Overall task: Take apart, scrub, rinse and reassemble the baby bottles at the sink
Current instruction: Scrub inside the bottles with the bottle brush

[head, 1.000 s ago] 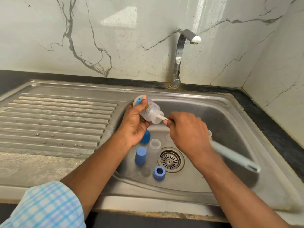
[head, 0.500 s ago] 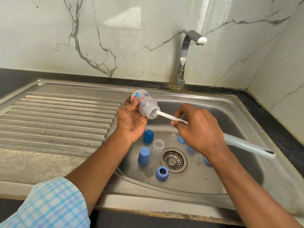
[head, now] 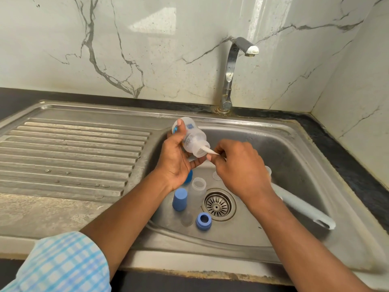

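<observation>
Over steel sink below marble wall, left fingers round bottle; right fingers round brush

The back wall in front of me is glossy pale slab with dark grey marble veins, and a bright patch of light reflects off it high up. A second veined wall meets it at the corner on my right. A black countertop runs along the foot of both, bordering the steel sink. A chrome tap stands behind the sink's back rim, and the ribbed drainboard lies to my left.
</observation>
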`<control>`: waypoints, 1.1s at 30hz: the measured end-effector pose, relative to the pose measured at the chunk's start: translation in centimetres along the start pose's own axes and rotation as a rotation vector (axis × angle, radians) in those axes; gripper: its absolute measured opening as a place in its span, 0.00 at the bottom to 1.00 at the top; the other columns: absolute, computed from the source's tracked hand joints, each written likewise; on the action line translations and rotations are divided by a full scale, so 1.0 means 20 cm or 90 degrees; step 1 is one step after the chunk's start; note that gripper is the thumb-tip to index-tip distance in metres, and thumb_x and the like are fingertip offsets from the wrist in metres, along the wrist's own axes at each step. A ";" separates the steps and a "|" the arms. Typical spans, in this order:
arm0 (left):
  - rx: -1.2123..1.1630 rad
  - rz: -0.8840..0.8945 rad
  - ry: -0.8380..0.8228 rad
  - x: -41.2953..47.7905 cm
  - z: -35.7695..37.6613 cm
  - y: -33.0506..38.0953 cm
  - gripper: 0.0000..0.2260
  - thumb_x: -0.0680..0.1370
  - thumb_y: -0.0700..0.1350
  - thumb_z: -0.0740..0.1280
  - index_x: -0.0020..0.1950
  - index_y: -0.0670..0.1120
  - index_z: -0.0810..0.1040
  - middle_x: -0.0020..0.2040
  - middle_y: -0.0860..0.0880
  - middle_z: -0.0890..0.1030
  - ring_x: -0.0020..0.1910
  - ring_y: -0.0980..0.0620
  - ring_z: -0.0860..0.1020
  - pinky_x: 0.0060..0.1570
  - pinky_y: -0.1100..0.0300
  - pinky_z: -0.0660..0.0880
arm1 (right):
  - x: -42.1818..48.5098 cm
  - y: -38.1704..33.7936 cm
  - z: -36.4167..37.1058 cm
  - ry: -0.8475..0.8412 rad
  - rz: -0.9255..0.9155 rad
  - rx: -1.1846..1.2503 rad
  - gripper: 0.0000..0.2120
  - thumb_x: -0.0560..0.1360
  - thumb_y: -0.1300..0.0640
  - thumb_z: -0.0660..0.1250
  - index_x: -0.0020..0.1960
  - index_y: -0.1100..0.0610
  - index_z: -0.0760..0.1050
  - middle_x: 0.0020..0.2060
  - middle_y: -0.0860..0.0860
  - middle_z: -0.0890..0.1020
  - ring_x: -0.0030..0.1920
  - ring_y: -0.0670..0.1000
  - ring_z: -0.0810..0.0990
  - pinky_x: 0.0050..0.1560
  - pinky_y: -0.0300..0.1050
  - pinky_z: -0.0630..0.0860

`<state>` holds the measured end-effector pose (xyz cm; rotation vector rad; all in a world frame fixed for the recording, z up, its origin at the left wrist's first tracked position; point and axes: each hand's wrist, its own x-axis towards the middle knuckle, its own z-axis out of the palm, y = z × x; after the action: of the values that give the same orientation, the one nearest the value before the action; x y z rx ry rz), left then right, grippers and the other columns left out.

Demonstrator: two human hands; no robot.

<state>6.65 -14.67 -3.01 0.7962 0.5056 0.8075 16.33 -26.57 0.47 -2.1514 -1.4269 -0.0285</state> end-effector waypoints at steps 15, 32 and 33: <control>-0.198 0.039 -0.035 0.04 -0.08 0.11 0.30 0.71 0.39 0.67 0.74 0.40 0.67 0.57 0.39 0.80 0.55 0.39 0.82 0.47 0.43 0.82 | 0.03 0.09 -0.12 -0.001 -0.023 -0.078 0.05 0.79 0.52 0.65 0.50 0.49 0.80 0.38 0.49 0.79 0.39 0.53 0.72 0.40 0.46 0.67; 0.034 0.026 0.040 0.00 0.03 -0.01 0.44 0.64 0.58 0.80 0.72 0.43 0.65 0.56 0.40 0.78 0.47 0.46 0.82 0.37 0.54 0.80 | 0.00 0.00 -0.01 0.012 -0.019 -0.088 0.08 0.79 0.48 0.65 0.52 0.49 0.79 0.43 0.50 0.82 0.44 0.58 0.80 0.40 0.48 0.73; 0.029 0.031 0.042 0.01 0.04 -0.01 0.44 0.64 0.55 0.81 0.73 0.41 0.65 0.57 0.39 0.78 0.47 0.46 0.83 0.37 0.54 0.80 | 0.00 -0.01 -0.02 0.019 -0.025 -0.084 0.08 0.77 0.49 0.67 0.55 0.49 0.78 0.45 0.49 0.83 0.46 0.57 0.81 0.42 0.48 0.74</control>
<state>7.27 -14.95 -2.71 0.8286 0.5664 0.8720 16.28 -26.68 0.79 -2.2185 -1.4867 -0.1738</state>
